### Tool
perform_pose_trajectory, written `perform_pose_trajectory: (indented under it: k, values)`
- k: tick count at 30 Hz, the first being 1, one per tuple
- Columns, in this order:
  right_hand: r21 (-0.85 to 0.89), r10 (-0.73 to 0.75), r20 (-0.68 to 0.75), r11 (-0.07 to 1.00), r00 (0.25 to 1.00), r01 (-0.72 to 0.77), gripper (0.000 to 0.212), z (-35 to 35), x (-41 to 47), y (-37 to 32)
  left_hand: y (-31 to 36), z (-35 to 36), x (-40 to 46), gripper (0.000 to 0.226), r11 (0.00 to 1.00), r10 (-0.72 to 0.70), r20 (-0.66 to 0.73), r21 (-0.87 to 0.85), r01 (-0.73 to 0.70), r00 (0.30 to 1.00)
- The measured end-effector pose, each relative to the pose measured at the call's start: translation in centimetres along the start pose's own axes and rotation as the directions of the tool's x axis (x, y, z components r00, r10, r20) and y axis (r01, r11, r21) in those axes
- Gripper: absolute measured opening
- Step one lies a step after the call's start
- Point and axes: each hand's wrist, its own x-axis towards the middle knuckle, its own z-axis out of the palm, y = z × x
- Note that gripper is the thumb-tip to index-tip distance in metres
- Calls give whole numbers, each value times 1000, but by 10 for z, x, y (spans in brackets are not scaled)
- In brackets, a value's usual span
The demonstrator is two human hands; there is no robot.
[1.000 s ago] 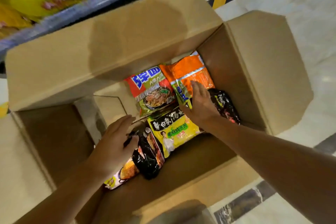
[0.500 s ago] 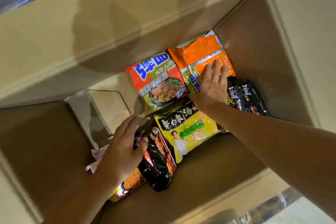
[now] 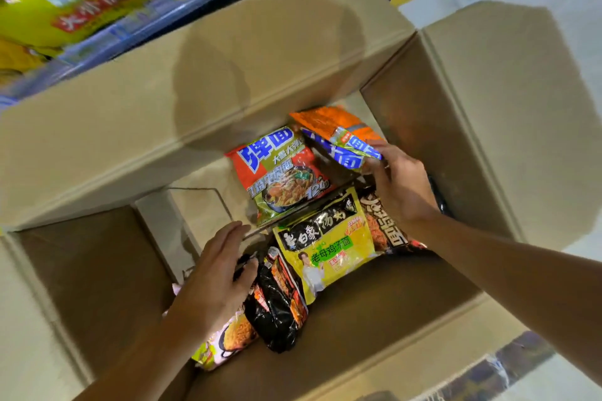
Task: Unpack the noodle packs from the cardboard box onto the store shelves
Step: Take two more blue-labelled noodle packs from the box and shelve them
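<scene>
Cardboard box (image 3: 456,146), flaps open, holding six or so noodle packs loose on its floor; stocked shelf edge (image 3: 97,45) at 11 o'clock of the view. Risk, judged: the orange pack (image 3: 329,122) at 1 o'clock in the box is lifted by one crumpled edge only, so the film could slip from the fingers, or the pack could drag the red-and-green pack (image 3: 280,172) just beside it at its 8 o'clock out of place. A hard pinch might also crush the noodle block inside. The black pack (image 3: 277,309) at 7 o'clock stands on edge against the yellow pack (image 3: 325,254) and looks likely to topple if bumped. A brown-lettered pack (image 3: 387,225) lies partly under the right wrist. Right hand (image 3: 400,185): fingers curled and closed on the near edge of the orange pack, tilting it up from the box floor. Left hand (image 3: 215,277): mostly open, fingers lightly bent, resting at the top of the black pack with the thumb against it; whether it truly grips cannot be told. A pink-edged pack (image 3: 224,342) lies beneath that wrist.
</scene>
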Motion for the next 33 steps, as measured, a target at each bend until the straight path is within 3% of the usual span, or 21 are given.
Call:
perform_pose_trajectory:
  k: [4,7,12,16,18,20,23,25,30,33]
  values:
    - [270,55,-54,962,997,-39,22,-13,-8,-9,14,-4,28,52,999,-42,-35,18,43,998]
    - [402,134,-89,911,987,-87,26,-15,-5,-10,18,-4,59,51,969,-199,-73,-162,185,977]
    - [517,267,-109,838,957,-175,28,-5,12,9,26,5,101,58,836,-439,-55,-392,385,897]
    - [530,362,-62,802,930,-277,31,6,22,25,26,15,125,56,733,-500,-24,-544,408,866]
    - [660,396,23,684,918,-312,34,7,22,25,23,17,130,59,651,-544,-4,-633,419,839]
    - [771,372,129,545,919,-329,50,6,19,22,19,18,133,61,583,-575,23,-689,430,818]
    - [593,294,141,740,945,-319,90,5,16,34,19,14,136,46,487,-585,98,-752,445,805]
    - [444,285,114,842,952,-305,102,4,15,42,20,10,134,43,430,-565,161,-780,455,809]
    - [402,279,-6,880,960,-253,82,6,12,35,27,5,129,50,444,-503,171,-790,423,847]
    - [401,249,-75,894,966,-200,67,1,5,26,37,3,123,55,385,-460,171,-845,370,871]
